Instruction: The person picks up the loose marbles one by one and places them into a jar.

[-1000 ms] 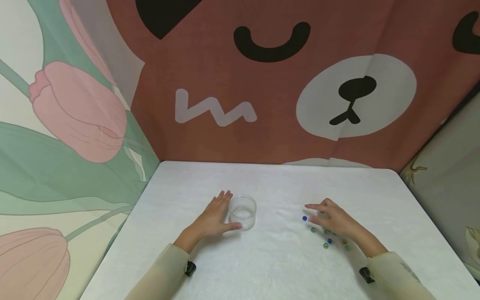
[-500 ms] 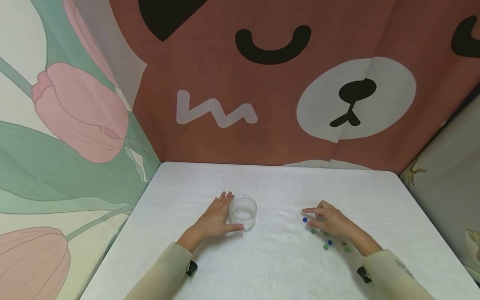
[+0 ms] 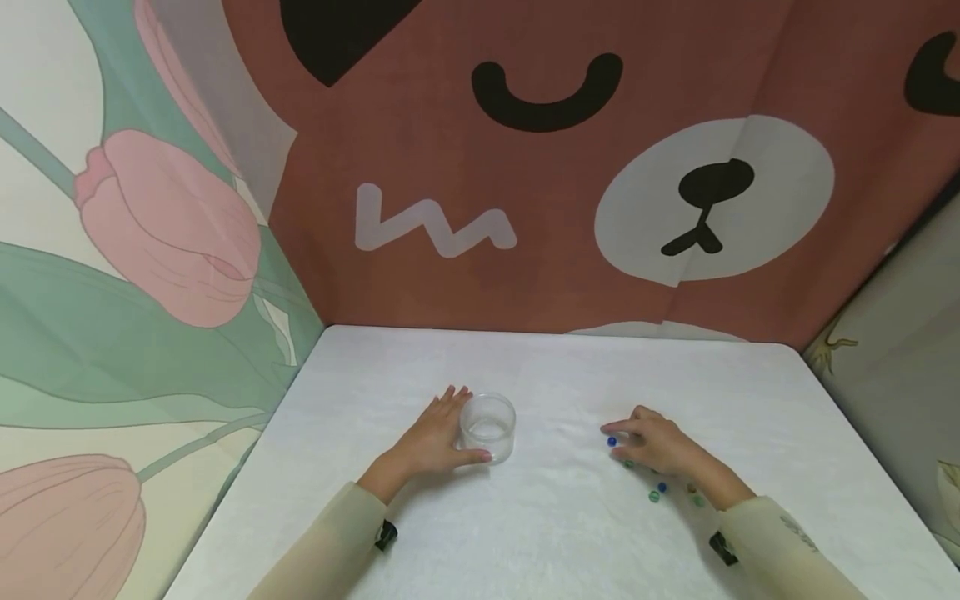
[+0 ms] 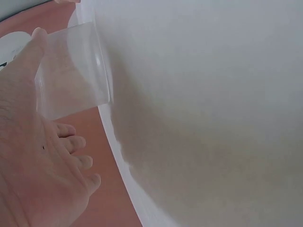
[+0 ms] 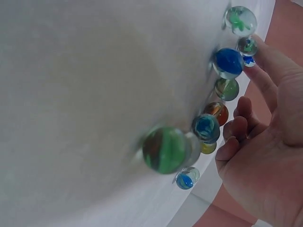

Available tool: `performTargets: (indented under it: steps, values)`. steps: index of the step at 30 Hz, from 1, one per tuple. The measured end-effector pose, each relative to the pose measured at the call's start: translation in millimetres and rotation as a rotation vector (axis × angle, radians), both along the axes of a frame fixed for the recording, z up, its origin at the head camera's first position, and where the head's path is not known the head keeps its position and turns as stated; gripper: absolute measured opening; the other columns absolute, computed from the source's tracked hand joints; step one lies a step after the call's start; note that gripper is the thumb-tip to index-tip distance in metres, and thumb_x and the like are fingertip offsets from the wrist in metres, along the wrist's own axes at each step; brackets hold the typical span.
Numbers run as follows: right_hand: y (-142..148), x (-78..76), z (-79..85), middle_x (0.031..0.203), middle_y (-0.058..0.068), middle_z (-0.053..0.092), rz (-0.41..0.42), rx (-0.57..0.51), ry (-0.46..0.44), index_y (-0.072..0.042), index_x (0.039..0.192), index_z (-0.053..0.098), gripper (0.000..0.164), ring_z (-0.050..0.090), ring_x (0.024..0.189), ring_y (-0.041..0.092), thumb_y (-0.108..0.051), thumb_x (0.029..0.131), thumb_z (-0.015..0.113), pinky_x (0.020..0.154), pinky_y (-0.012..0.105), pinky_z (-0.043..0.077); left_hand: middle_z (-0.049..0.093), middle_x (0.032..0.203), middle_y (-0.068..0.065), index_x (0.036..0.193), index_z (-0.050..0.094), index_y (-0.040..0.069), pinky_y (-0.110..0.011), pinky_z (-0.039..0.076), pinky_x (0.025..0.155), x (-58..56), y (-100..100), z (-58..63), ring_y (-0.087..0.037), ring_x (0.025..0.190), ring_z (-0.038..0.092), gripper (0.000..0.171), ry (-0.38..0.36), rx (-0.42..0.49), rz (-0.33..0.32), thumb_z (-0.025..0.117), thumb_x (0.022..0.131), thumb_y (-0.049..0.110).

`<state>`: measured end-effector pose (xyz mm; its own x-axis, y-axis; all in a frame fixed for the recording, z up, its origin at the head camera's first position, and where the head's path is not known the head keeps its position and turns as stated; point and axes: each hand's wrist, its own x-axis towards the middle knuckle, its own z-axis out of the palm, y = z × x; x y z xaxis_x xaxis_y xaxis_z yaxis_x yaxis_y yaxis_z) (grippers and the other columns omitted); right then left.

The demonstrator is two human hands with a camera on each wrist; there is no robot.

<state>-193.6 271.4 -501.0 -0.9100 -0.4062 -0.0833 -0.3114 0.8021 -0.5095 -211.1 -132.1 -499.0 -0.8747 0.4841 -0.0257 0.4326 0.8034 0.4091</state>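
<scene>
A clear round cup stands on the white table, in the fork between the thumb and index finger of my left hand. The thumb lies along its near side, the straight fingers beside its left side; the left wrist view shows the cup see-through. My right hand is over the marbles, index finger and thumb spread on either side of a blue marble; whether they touch it I cannot tell. The right wrist view shows the other fingers bent and several glass marbles, among them a green one.
More marbles lie under and near my right hand, such as a blue one and a green one. The white tabletop meets a brown bear-print cloth at the back and a tulip-print cloth at the left.
My right hand has shifted slightly left and lower, bringing index finger and thumb closer around the blue marble. The left hand stays at the cup; the view has drifted slightly.
</scene>
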Motion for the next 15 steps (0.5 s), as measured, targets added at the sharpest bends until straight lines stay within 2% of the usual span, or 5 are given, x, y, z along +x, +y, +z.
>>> performTargets:
  steps: [9, 15]
  values:
    - [-1.3, -2.6, -0.5, 0.087, -0.001, 0.048, -0.039, -0.035, -0.010, -0.017, 0.121, 0.076, 0.032, 0.036, 0.074, 0.015, -0.024, 0.090, 0.078, 0.061, 0.026, 0.030, 0.027, 0.166, -0.013, 0.159, 0.028, 0.005, -0.047, 0.012, 0.128, -1.1, -0.1, -4.7, -0.030, 0.156, 0.013, 0.109, 0.014, 0.002, -0.009, 0.065, 0.083, 0.074]
    - [-0.5, -4.4, -2.6, 0.087, -0.002, 0.049, -0.068, -0.080, -0.022, -0.018, 0.112, 0.080, 0.022, 0.039, 0.073, 0.015, -0.021, 0.090, 0.078, 0.059, 0.025, 0.035, 0.026, 0.166, -0.012, 0.159, 0.029, 0.007, -0.046, 0.012, 0.129, -1.4, -0.5, -4.4, -0.029, 0.156, 0.013, 0.108, 0.010, -0.002, -0.007, 0.064, 0.083, 0.075]
